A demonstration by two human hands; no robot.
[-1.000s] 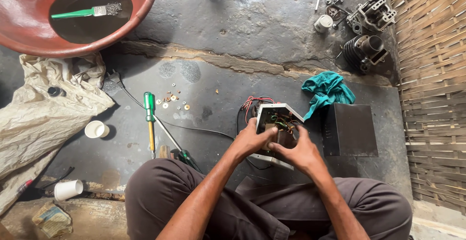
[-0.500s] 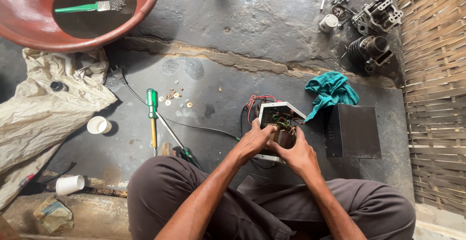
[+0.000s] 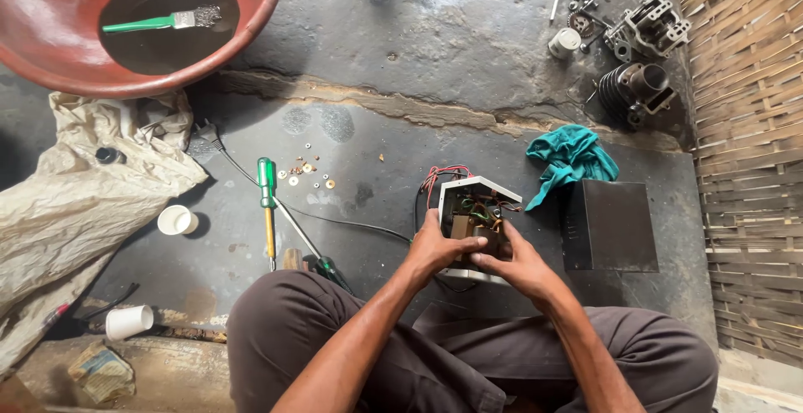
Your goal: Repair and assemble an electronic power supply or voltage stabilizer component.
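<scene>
Mid-teardown: both hands, left (image 3: 437, 248) and right (image 3: 517, 264), clamped on open white metal electronics box (image 3: 473, 221), lower centre, fingertips inside among wiring. Next probably needs steady grip, careful tug on internals.

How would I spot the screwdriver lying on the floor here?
Start at the big red basin top left, then drop down the dark floor past the scattered washers. The screwdriver lies just left of them, pointing at the knee; its bright green handle sets it apart.

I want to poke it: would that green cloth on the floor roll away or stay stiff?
The green cloth lies crumpled in soft folds, so it would probably flop and bunch rather than roll. It looks thin, so likely light. One edge reaches the black box, so it might drag.
</scene>
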